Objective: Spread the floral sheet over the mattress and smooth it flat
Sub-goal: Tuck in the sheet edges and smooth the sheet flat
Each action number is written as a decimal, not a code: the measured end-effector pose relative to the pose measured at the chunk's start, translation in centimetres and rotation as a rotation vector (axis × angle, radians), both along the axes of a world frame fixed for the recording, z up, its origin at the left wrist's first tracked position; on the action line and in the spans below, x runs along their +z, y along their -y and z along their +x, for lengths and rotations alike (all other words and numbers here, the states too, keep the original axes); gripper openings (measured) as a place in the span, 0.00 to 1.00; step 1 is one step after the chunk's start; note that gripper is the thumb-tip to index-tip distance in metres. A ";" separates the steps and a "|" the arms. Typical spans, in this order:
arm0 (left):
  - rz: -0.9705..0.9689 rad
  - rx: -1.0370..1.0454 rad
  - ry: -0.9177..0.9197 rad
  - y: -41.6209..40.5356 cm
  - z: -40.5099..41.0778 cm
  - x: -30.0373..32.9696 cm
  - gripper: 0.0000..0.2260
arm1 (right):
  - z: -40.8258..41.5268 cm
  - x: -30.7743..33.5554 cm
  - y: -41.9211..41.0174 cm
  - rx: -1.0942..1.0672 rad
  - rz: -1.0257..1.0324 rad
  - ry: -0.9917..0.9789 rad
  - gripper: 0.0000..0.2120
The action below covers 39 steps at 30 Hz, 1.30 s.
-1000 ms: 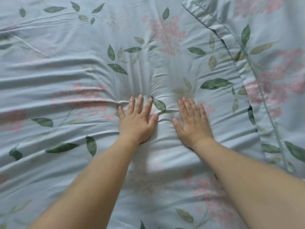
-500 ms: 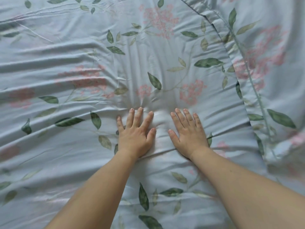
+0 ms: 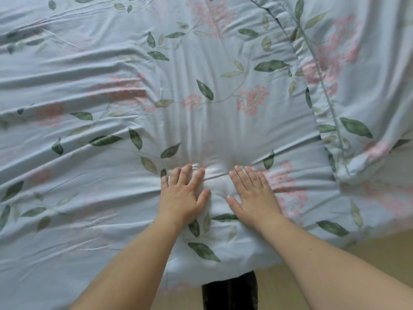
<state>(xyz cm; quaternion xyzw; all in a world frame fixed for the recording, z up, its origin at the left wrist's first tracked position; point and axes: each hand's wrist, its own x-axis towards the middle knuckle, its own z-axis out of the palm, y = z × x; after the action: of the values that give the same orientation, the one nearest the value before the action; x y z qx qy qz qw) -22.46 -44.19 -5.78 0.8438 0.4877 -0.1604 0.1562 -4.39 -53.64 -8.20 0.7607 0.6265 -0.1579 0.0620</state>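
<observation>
The sheet [image 3: 201, 63] covers the mattress across the whole view, its near hem hanging over the edge at 6 o'clock above the floor [image 3: 368, 253]; long creases run from 9 o'clock toward the centre, and a folded hem lies at 2 o'clock; the left hand [image 3: 182, 195] and right hand [image 3: 253, 194] lie side by side, flat, fingers straight, pressing the cloth and grasping nothing; a small ridge sits between them; sweeping the palms apart, toward 9 and 3, likely flattens it best.
</observation>
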 end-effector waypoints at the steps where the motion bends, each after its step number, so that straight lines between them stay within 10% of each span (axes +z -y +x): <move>1: -0.028 -0.004 -0.015 1.0 -0.5 0.4 0.28 | -0.2 0.5 0.9 0.030 -0.030 -0.012 0.32; 11: -0.247 -0.240 -0.179 10.8 -8.2 4.7 0.32 | -3.5 6.5 7.5 0.209 -0.517 0.101 0.32; 22: -0.065 -0.510 -0.267 10.3 -15.3 5.9 0.17 | -11.9 7.4 7.1 0.526 -0.556 0.390 0.15; 25: -0.140 -0.603 -0.321 10.1 -14.8 7.2 0.06 | -12.4 7.5 7.5 0.487 -0.576 0.374 0.13; 39: -0.287 -0.618 -0.559 12.9 -13.6 6.4 0.12 | -13.7 7.9 8.4 0.206 -0.783 0.187 0.16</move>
<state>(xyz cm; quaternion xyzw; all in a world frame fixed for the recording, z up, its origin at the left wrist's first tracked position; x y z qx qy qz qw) -36.10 -57.06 0.57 0.8440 0.2088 -0.4877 0.0788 -18.13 -62.01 -0.26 0.6240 0.5838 -0.3074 0.4187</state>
